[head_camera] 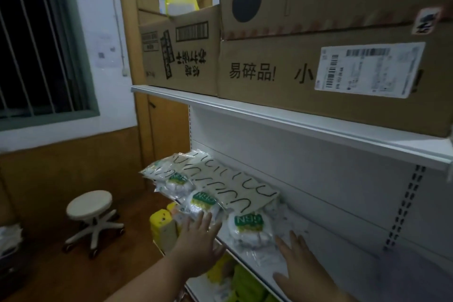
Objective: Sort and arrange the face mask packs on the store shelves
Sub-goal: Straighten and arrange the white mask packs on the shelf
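The face mask packs point(215, 193) are lying in a row along the middle shelf point(326, 238), overlapping one another, their green labels facing up; the nearest pack point(250, 228) is sitting between the two hands. The left hand point(198, 240) is reaching in with fingers straight and spread, its fingertips touching the pack beside the nearest one; the right hand point(299, 267) is resting flat on the shelf, fingers spread, holding nothing, just beside the nearest pack. Cardboard boxes point(282, 64) are crowding the upper shelf point(294, 120) overhead; yellow packages point(163, 225) are sticking out below at the shelf's left end; a white stool point(89, 206) is standing on the floor, well apart; a barred window point(36, 39) is showing dark on the left.
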A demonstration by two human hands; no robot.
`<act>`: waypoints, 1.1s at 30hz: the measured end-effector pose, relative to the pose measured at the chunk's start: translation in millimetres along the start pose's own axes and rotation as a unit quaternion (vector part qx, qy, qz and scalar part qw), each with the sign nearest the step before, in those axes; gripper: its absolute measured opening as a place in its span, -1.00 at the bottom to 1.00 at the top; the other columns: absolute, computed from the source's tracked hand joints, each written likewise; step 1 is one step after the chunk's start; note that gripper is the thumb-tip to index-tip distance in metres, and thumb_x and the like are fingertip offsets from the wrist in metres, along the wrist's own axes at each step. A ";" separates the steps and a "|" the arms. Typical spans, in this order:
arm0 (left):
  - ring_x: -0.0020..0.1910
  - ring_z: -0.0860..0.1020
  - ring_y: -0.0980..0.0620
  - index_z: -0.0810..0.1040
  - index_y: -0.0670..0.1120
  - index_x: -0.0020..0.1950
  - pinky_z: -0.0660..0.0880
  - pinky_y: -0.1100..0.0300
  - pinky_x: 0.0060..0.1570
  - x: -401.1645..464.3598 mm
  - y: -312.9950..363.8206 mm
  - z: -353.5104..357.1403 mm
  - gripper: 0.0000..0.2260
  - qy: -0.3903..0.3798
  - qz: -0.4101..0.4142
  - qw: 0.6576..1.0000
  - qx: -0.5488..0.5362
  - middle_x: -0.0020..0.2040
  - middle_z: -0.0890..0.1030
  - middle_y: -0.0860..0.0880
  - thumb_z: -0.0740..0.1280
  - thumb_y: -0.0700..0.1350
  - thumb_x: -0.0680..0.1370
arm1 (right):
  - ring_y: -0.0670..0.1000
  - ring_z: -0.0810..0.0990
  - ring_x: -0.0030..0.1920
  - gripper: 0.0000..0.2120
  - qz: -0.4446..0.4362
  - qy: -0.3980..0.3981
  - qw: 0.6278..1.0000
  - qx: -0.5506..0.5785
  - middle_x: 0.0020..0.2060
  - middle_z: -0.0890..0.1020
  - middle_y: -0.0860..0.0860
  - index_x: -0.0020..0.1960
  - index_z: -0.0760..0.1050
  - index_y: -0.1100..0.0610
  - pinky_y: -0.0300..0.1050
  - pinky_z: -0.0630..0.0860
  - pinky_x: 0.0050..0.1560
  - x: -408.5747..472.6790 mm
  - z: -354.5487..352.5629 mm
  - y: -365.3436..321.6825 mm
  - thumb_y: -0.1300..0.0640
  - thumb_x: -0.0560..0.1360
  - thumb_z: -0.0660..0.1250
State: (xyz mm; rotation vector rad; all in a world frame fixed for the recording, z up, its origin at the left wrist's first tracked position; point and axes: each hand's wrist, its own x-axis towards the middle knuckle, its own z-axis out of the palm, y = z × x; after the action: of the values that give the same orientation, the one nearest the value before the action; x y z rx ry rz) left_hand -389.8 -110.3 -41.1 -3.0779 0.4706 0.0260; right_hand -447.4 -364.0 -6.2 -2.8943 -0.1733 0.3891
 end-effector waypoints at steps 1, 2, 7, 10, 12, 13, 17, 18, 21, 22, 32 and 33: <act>0.55 -0.24 -0.10 -0.05 0.09 0.58 -0.22 -0.16 0.46 5.0 -6.1 4.5 -0.35 -0.001 0.002 1.000 -0.011 0.59 -0.13 -0.07 -0.09 0.35 0.56 | 0.16 -0.21 0.54 -0.24 0.006 0.002 1.000 0.007 0.54 -0.23 0.10 0.56 -0.24 -0.05 0.03 0.02 0.51 8.7 2.2 -4.1 -0.18 0.56 0.15; 0.55 -0.24 -0.09 -0.05 0.09 0.58 -0.24 -0.15 0.46 10.7 -12.2 8.9 -0.35 -0.005 0.003 1.000 -0.022 0.59 -0.13 -0.06 -0.08 0.34 0.56 | 0.16 -0.20 0.54 -0.24 0.012 0.001 1.000 0.012 0.54 -0.22 0.10 0.55 -0.24 -0.07 0.02 0.03 0.50 16.8 3.2 -8.0 -0.18 0.55 0.16; 0.55 -0.24 -0.11 -0.06 0.09 0.58 -0.19 -0.13 0.47 48.4 -59.2 19.7 -0.36 -0.031 -0.015 0.999 -0.010 0.59 -0.17 -0.07 -0.03 0.31 0.56 | 0.16 -0.13 0.55 -0.19 0.025 0.011 0.999 -0.022 0.55 -0.19 0.11 0.55 -0.24 -0.06 0.00 0.02 0.51 83.3 8.9 -24.5 -0.26 0.53 0.18; 0.55 -0.25 -0.08 -0.06 0.10 0.58 -0.20 -0.11 0.48 69.4 -85.9 11.5 -0.38 -0.035 -0.017 0.999 -0.011 0.59 -0.18 -0.06 -0.02 0.30 0.58 | 0.17 -0.14 0.54 -0.20 0.040 0.043 0.998 -0.005 0.54 -0.19 0.12 0.55 -0.22 -0.06 0.01 0.02 0.52 129.0 2.1 -30.4 -0.22 0.53 0.19; 0.55 -0.24 -0.07 -0.05 0.10 0.58 -0.17 -0.10 0.49 81.2 -105.9 8.3 -0.38 -0.041 -0.021 0.999 -0.015 0.59 -0.18 -0.06 0.00 0.29 0.59 | 0.19 -0.16 0.54 -0.22 0.043 0.044 0.998 0.023 0.54 -0.20 0.13 0.56 -0.21 -0.07 0.05 -0.01 0.52 159.3 -4.1 -38.7 -0.21 0.53 0.18; 0.55 -0.24 -0.07 -0.05 0.10 0.58 -0.16 -0.10 0.49 86.6 -115.9 8.8 -0.38 -0.048 -0.023 0.998 -0.015 0.59 -0.19 -0.06 0.01 0.29 0.59 | 0.18 -0.18 0.54 -0.23 0.044 0.041 0.998 0.031 0.54 -0.21 0.13 0.56 -0.20 -0.06 0.06 -0.03 0.52 173.5 -5.9 -43.1 -0.21 0.54 0.17; 0.55 -0.25 -0.08 -0.05 0.12 0.58 -0.13 -0.10 0.49 117.2 -144.0 20.0 -0.38 -0.069 -0.030 0.997 -0.032 0.58 -0.21 -0.07 0.02 0.29 0.58 | 0.16 -0.22 0.54 -0.20 0.077 0.036 0.994 0.065 0.54 -0.25 0.11 0.56 -0.22 -0.06 0.10 -0.02 0.51 215.6 -7.4 -47.9 -0.31 0.52 0.13; 0.55 -0.25 -0.08 -0.05 0.11 0.58 -0.13 -0.09 0.49 125.0 -146.6 22.3 -0.39 -0.074 -0.024 0.996 -0.037 0.58 -0.21 -0.08 0.02 0.29 0.59 | 0.16 -0.23 0.53 -0.19 0.091 0.037 0.993 0.064 0.54 -0.25 0.10 0.56 -0.22 -0.06 0.13 -0.02 0.50 221.5 -6.7 -47.4 -0.33 0.52 0.11; 0.55 -0.26 -0.08 -0.04 0.09 0.58 -0.16 -0.07 0.49 151.7 -143.6 25.7 -0.39 -0.061 0.017 0.996 -0.058 0.59 -0.20 -0.06 0.02 0.27 0.59 | 0.16 -0.26 0.53 -0.10 0.157 0.046 0.985 0.048 0.53 -0.29 0.09 0.55 -0.28 -0.02 0.21 -0.03 0.49 230.0 0.2 -47.9 -0.44 0.46 0.07; 0.55 -0.26 -0.07 -0.03 0.08 0.58 -0.17 -0.06 0.49 162.0 -140.4 24.0 -0.40 -0.050 0.032 0.996 -0.071 0.59 -0.19 -0.06 0.03 0.26 0.60 | 0.17 -0.26 0.53 -0.04 0.180 0.048 0.982 0.042 0.52 -0.31 0.10 0.54 -0.31 0.01 0.23 -0.02 0.48 232.5 2.8 -48.6 -0.48 0.42 0.06; 0.55 -0.06 0.13 0.11 0.08 0.53 -0.13 0.51 0.31 236.9 -122.1 25.8 -0.51 -0.018 0.210 0.941 -0.265 0.56 0.00 0.10 0.18 0.02 0.63 | -0.04 0.06 0.52 -0.19 0.277 0.077 0.956 0.063 0.53 0.08 -0.10 0.54 -0.05 -0.06 0.17 -0.04 0.50 245.5 6.5 -47.3 -0.38 0.45 0.17; 0.54 0.03 0.14 0.18 0.06 0.51 -0.11 0.56 0.27 241.2 -124.4 25.0 -0.54 -0.021 0.209 0.929 -0.305 0.55 0.08 0.08 0.20 -0.01 0.63 | -0.04 0.15 0.49 -0.27 0.281 0.117 0.949 0.084 0.49 0.19 -0.10 0.53 0.03 -0.07 0.12 0.01 0.51 243.9 5.0 -48.1 -0.33 0.48 0.19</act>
State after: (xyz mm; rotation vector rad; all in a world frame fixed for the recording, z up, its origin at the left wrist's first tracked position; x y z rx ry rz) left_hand -122.7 -62.9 -68.0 -3.4633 1.3370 0.3032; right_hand -219.3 -281.1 -60.3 -2.7400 0.6995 0.1297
